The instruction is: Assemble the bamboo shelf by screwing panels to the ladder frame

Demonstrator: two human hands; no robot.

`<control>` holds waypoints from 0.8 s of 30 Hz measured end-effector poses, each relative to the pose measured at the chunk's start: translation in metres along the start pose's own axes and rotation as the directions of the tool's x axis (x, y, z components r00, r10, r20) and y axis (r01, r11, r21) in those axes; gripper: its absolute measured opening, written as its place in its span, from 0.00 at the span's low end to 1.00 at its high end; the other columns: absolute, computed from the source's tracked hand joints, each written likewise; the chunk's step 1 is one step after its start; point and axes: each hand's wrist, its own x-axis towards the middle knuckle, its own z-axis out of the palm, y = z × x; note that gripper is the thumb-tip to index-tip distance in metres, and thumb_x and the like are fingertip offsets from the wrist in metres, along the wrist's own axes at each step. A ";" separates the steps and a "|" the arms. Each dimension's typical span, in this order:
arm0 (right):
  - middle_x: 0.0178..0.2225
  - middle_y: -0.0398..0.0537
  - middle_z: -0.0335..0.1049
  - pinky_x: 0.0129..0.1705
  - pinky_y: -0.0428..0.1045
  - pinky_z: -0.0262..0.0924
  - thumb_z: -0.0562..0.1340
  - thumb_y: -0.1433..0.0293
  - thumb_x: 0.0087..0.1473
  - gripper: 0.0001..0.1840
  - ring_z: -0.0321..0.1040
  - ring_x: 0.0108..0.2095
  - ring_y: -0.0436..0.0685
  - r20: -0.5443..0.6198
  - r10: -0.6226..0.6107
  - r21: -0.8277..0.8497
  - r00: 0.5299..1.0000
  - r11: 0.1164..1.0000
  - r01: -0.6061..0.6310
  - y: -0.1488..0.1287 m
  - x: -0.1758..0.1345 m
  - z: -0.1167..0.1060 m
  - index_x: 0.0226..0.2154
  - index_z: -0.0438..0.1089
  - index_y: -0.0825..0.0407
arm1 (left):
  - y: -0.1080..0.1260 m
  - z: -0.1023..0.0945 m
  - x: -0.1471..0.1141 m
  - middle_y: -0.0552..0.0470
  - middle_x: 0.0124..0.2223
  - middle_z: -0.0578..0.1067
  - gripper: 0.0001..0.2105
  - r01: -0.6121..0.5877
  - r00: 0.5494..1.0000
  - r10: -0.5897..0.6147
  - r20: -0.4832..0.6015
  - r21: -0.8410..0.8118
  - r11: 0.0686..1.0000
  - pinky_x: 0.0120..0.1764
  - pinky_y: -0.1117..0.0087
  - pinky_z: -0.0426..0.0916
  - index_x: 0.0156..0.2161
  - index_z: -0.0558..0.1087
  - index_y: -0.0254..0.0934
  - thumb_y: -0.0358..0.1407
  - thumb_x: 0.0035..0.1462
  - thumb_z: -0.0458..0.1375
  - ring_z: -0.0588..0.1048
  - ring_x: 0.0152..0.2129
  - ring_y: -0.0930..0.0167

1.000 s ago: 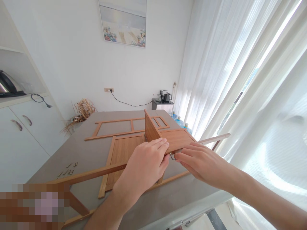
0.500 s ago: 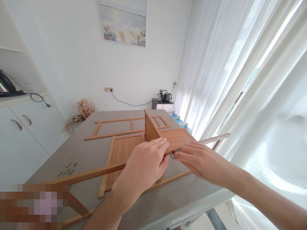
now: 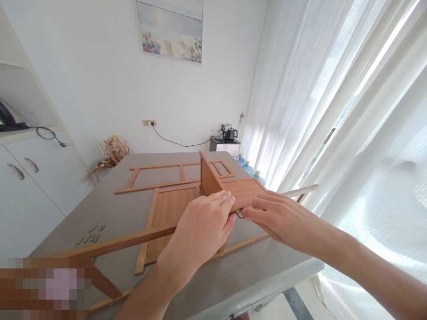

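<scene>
My left hand point(image 3: 202, 226) is wrapped over the near corner where an upright wooden panel point(image 3: 209, 177) meets a level wooden panel point(image 3: 245, 189). Just right of it, my right hand point(image 3: 278, 215) pinches a bent metal hex key point(image 3: 239, 215) at the level panel's near edge. The key's far tip is hidden by the wood and my left thumb. A long wooden rail point(image 3: 133, 242) runs from beneath my left hand toward the lower left. Flat on the table behind it lies another framed panel point(image 3: 171, 202).
On the grey table point(image 3: 100, 202), a slatted wooden frame point(image 3: 156, 167) lies toward the back. Several screws point(image 3: 88, 235) are scattered at the left. White curtains point(image 3: 300, 111) hang at the right; a small stand point(image 3: 230, 146) with a kettle is beyond the table.
My right fingers and the hex key have shifted slightly at the panel's edge. My left hand keeps its hold. The whole view has moved a little.
</scene>
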 end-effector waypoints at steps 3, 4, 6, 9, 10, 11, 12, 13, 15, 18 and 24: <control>0.27 0.41 0.62 0.32 0.48 0.48 0.53 0.76 0.63 0.10 0.56 0.27 0.51 0.025 0.024 0.012 0.999 1.000 -0.025 -0.003 0.001 -0.001 0.33 0.66 0.50 | 0.000 0.000 0.000 0.51 0.56 0.74 0.14 -0.006 1.000 0.006 -0.001 0.017 1.000 0.50 0.62 0.72 0.52 0.72 0.36 0.33 0.64 0.53 0.75 0.51 0.65; 0.27 0.41 0.62 0.32 0.48 0.48 0.53 0.75 0.64 0.10 0.57 0.27 0.51 0.035 0.033 0.026 0.999 0.999 -0.034 -0.003 0.000 0.000 0.32 0.65 0.50 | 0.000 0.000 0.000 0.51 0.56 0.74 0.14 -0.006 1.000 0.006 0.000 0.017 1.000 0.50 0.62 0.72 0.52 0.72 0.36 0.33 0.63 0.53 0.75 0.51 0.65; 0.26 0.41 0.63 0.32 0.48 0.49 0.52 0.75 0.64 0.10 0.58 0.27 0.51 0.052 0.046 0.054 0.998 0.997 -0.049 -0.004 -0.001 0.003 0.31 0.63 0.50 | 0.000 0.000 0.000 0.51 0.56 0.75 0.14 -0.001 1.000 0.001 -0.002 0.013 1.000 0.50 0.62 0.72 0.52 0.72 0.37 0.33 0.63 0.54 0.75 0.51 0.65; 0.27 0.41 0.64 0.32 0.48 0.50 0.52 0.76 0.64 0.09 0.61 0.28 0.51 0.067 0.062 0.086 0.996 0.994 -0.068 -0.005 -0.004 0.010 0.32 0.62 0.50 | -0.001 0.000 0.001 0.51 0.56 0.74 0.14 0.003 1.000 -0.003 -0.006 0.005 1.000 0.50 0.62 0.71 0.52 0.72 0.37 0.33 0.63 0.54 0.75 0.51 0.65; 0.27 0.41 0.65 0.32 0.48 0.50 0.51 0.75 0.64 0.10 0.61 0.28 0.52 0.068 0.070 0.095 0.995 0.993 -0.076 -0.005 -0.004 0.011 0.32 0.62 0.50 | -0.001 0.000 0.001 0.50 0.56 0.74 0.14 0.003 1.000 -0.003 -0.006 0.003 1.000 0.51 0.63 0.71 0.52 0.72 0.37 0.33 0.63 0.54 0.75 0.51 0.65; 0.27 0.41 0.65 0.32 0.48 0.51 0.50 0.74 0.65 0.10 0.61 0.28 0.52 0.067 0.077 0.102 0.995 0.991 -0.084 -0.005 -0.004 0.012 0.32 0.62 0.50 | -0.001 0.000 0.001 0.50 0.57 0.74 0.14 0.001 1.000 -0.001 -0.006 0.003 1.000 0.51 0.63 0.71 0.53 0.72 0.37 0.33 0.63 0.54 0.75 0.51 0.65; 0.27 0.41 0.65 0.32 0.48 0.51 0.50 0.72 0.66 0.11 0.61 0.28 0.52 0.065 0.082 0.108 0.994 0.990 -0.089 -0.006 -0.004 0.013 0.32 0.62 0.50 | -0.001 -0.001 0.000 0.50 0.57 0.74 0.14 0.000 1.000 0.000 -0.005 0.003 1.000 0.51 0.63 0.71 0.53 0.72 0.37 0.33 0.63 0.54 0.74 0.51 0.65; 0.27 0.41 0.65 0.32 0.48 0.51 0.49 0.71 0.67 0.12 0.61 0.28 0.52 0.063 0.085 0.112 0.994 0.989 -0.092 -0.006 -0.004 0.013 0.32 0.62 0.50 | -0.001 -0.001 0.000 0.50 0.57 0.74 0.14 0.000 1.000 0.000 -0.004 0.004 1.000 0.51 0.63 0.71 0.53 0.72 0.37 0.33 0.63 0.54 0.74 0.52 0.65; 0.27 0.41 0.66 0.32 0.49 0.51 0.48 0.70 0.68 0.13 0.61 0.28 0.52 0.060 0.081 0.118 0.995 0.989 -0.088 -0.006 -0.004 0.012 0.32 0.62 0.50 | -0.001 -0.001 0.000 0.51 0.57 0.74 0.14 0.001 1.000 -0.001 0.004 0.004 1.000 0.51 0.63 0.71 0.53 0.71 0.37 0.33 0.63 0.55 0.74 0.52 0.66; 0.27 0.42 0.65 0.32 0.48 0.51 0.49 0.71 0.67 0.12 0.60 0.28 0.52 0.051 0.062 0.122 0.997 0.990 -0.068 -0.005 -0.004 0.013 0.33 0.62 0.50 | -0.001 -0.001 0.000 0.51 0.57 0.74 0.14 -0.002 1.000 0.002 0.015 0.005 1.000 0.52 0.64 0.71 0.53 0.71 0.37 0.33 0.62 0.56 0.73 0.53 0.66; 0.28 0.44 0.64 0.33 0.49 0.51 0.50 0.73 0.66 0.11 0.59 0.30 0.52 -0.055 0.003 0.095 0.998 0.995 0.003 -0.003 -0.006 0.014 0.36 0.66 0.51 | -0.001 0.001 0.000 0.52 0.57 0.74 0.14 0.012 1.000 -0.012 0.005 0.022 1.000 0.51 0.65 0.71 0.52 0.71 0.39 0.33 0.61 0.59 0.74 0.52 0.67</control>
